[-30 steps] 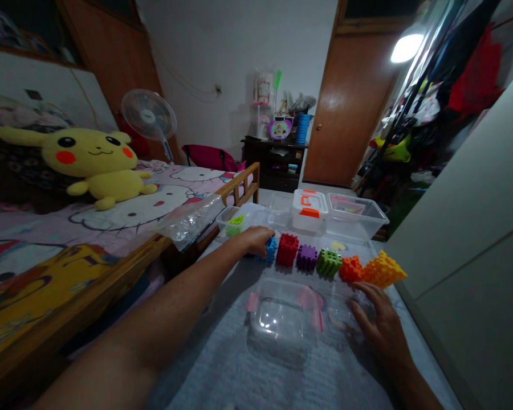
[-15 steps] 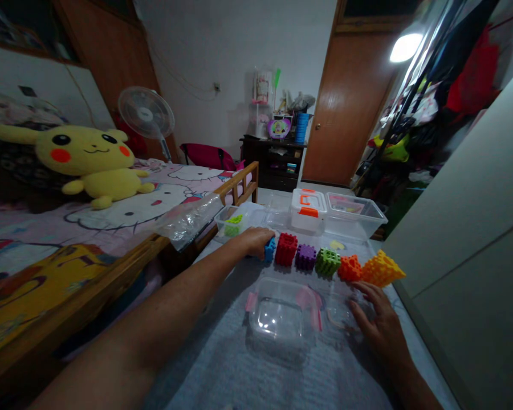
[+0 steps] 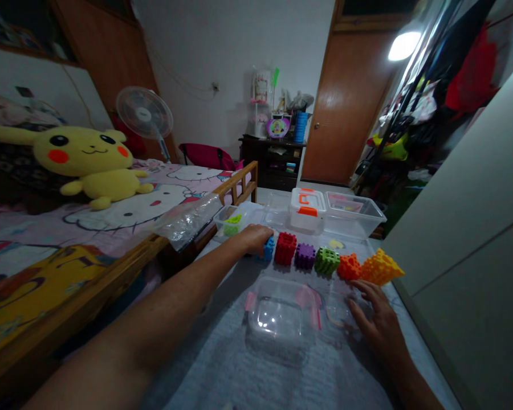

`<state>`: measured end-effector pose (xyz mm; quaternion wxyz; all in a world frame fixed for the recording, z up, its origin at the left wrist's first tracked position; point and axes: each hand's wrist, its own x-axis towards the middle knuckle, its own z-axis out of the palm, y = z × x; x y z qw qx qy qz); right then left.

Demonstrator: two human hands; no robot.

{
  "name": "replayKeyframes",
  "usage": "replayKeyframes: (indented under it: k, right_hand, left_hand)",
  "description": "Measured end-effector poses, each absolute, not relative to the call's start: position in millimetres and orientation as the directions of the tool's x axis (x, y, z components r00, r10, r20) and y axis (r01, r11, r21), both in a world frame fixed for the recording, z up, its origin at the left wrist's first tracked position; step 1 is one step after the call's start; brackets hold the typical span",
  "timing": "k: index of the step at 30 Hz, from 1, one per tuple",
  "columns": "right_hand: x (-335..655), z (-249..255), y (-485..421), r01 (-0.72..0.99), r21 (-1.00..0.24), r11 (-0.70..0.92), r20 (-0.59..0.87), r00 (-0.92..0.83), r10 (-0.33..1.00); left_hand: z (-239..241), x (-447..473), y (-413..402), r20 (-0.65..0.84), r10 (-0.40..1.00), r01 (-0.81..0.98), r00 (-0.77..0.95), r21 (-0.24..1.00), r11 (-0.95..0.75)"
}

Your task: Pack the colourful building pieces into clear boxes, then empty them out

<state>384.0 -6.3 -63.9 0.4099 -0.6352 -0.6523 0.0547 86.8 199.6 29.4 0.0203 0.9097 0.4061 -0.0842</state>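
Observation:
My left hand (image 3: 256,238) is closed on a blue toy block (image 3: 269,248) at the left end of a row, its fingers partly hiding it. To the right stand a red block (image 3: 285,249), a purple block (image 3: 305,256), a green block (image 3: 327,260), an orange block (image 3: 349,266) and a yellow block (image 3: 381,267), all with notched edges. My right hand (image 3: 378,316) holds nothing, fingers apart, just in front of the orange and yellow blocks. Between my arms sits a clear plastic container (image 3: 277,319) with pink clips, a clear lid (image 3: 338,310) beside it.
Behind the row are a white box with orange latches (image 3: 308,210), a clear bin (image 3: 354,213) and a clear tub (image 3: 221,219) holding a light green piece (image 3: 232,225). A wooden bed rail (image 3: 235,191) borders the left; a pale cabinet (image 3: 465,239) borders the right.
Slightly more of the blue block shows beside my left hand. The view has shifted very slightly; my right hand and the other blocks stay in place.

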Motion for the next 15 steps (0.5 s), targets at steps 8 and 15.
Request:
replayKeyframes:
  k: [8,15]
  right_hand:
    - [383.5,-63.9,-5.6,0.789,-0.581,0.197,0.474,0.132,0.870]
    - [384.2,-64.7,-4.3,0.788,-0.582,0.201,0.475,0.128,0.871]
  left_hand:
    - [47.9,76.6,190.2,-0.126,0.736,0.739,0.665,-0.032,-0.673]
    - [83.5,75.4,124.3,-0.024,0.646,0.645,0.763,0.095,-0.758]
